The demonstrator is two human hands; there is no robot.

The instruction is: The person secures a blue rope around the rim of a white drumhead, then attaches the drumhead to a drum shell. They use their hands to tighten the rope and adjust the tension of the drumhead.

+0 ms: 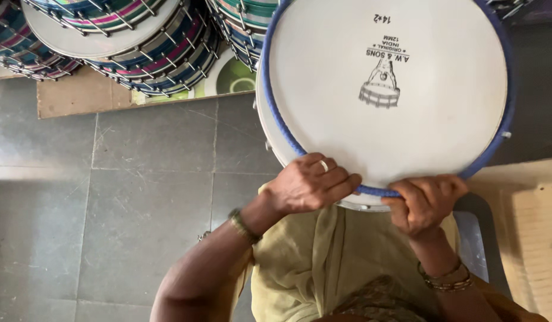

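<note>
While both hands press at the near edge of the white drumhead [383,119], the left hand [308,185] lies curled over its blue hoop [276,113] — the right hand [423,203] pinches it alongside. Seating seems underway; the next stretch beyond the fingertips needs firm, even pressing.

Just one view here, from a head-worn camera pointing pretty much straight down at the lap. It sits close: the white drum head [386,89] fills the upper right of the frame, both hands at lower centre. Grey floor tiles [109,197] take the left, stacked drums [121,36] the upper left. Probably tilted slightly forward, hard to tell.
</note>
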